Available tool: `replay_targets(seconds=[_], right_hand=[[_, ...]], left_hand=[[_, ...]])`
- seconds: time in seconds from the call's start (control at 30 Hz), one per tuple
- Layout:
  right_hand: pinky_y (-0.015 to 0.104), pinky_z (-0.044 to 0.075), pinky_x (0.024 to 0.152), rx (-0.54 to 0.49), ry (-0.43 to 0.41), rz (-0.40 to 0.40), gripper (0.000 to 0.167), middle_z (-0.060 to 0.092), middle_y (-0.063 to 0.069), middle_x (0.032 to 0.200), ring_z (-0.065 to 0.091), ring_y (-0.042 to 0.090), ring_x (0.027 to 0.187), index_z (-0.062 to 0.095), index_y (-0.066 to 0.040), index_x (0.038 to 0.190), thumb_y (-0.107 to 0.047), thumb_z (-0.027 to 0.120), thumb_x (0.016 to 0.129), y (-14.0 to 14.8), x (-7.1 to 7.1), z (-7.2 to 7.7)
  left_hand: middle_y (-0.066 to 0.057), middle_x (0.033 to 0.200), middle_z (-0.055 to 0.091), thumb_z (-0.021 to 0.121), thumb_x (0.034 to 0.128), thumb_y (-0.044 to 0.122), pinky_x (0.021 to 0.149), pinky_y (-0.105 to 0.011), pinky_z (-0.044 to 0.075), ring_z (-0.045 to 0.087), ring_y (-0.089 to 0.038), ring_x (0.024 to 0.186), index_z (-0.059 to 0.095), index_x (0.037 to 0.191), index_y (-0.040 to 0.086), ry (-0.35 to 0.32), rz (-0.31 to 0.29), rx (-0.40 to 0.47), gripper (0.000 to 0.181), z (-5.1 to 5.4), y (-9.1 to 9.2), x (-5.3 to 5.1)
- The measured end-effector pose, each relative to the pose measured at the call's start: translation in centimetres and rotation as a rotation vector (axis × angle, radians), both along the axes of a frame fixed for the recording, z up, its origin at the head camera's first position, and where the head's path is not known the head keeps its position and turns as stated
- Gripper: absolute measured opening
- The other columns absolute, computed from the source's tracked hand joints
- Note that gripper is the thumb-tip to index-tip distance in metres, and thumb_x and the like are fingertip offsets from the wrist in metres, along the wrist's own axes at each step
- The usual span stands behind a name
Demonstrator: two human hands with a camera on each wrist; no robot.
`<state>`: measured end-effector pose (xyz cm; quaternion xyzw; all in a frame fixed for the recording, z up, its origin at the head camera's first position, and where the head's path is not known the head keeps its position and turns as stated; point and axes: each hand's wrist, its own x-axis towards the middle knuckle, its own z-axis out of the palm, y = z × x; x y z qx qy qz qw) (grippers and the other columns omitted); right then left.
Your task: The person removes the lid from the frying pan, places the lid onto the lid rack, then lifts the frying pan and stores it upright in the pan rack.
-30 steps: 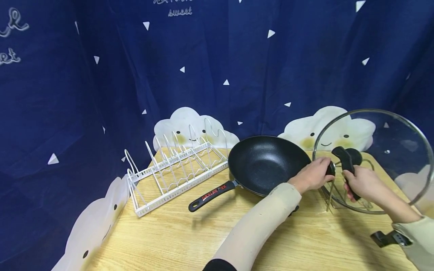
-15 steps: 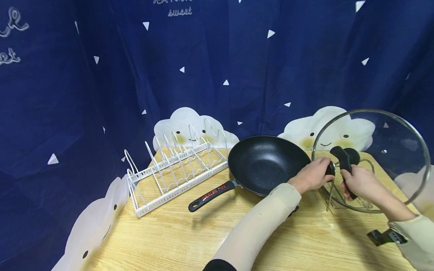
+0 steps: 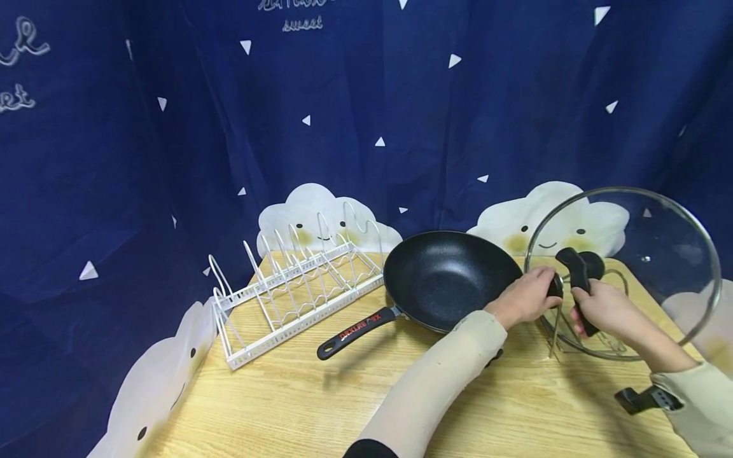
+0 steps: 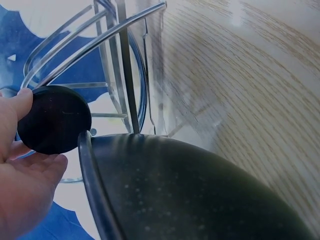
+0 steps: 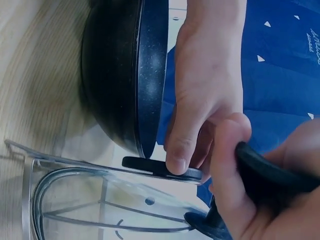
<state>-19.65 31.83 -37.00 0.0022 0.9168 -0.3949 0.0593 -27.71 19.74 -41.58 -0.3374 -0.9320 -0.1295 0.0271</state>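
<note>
At the right, my right hand (image 3: 604,310) grips the black handle (image 3: 579,280) of a large glass lid (image 3: 714,254), which stands nearly upright with a metal rim. Just left of it, my left hand (image 3: 525,297) pinches a round black knob (image 4: 55,120) between thumb and fingers. What the knob is fixed to is unclear. Below both hands, a metal wire rack (image 3: 554,337) stands on the table, partly seen through the glass. The black wok (image 3: 452,280) sits close to my left hand, its rim near the knob in the left wrist view.
A white wire rack (image 3: 298,299) with several upright loops stands left of the wok. The wok's long handle (image 3: 357,332) points toward the front left. Wooden table (image 3: 298,407) lies in front, and a blue curtain (image 3: 366,95) hangs behind.
My right hand and the glass lid have shifted slightly to the left. My left hand stays on the knob. The wok and white rack have not moved.
</note>
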Motion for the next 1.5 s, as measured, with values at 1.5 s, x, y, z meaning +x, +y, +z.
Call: replay_targets(seconds=[1.5], right_hand=[[0.043,0.055,0.055,-0.225,-0.099,-0.015,0.039,0.056,0.01,0.07,0.061,0.022,0.057,0.024,0.017,0.114,-0.02,0.017,0.103,-0.5,-0.3,1.0]], left_hand=[[0.01,0.141,0.037,0.05,0.0944,0.046,0.099,-0.01,0.03,0.037,0.001,0.126,0.035,0.142,0.021,0.069,-0.039,-0.004,0.056,0.3,0.0,-0.1]])
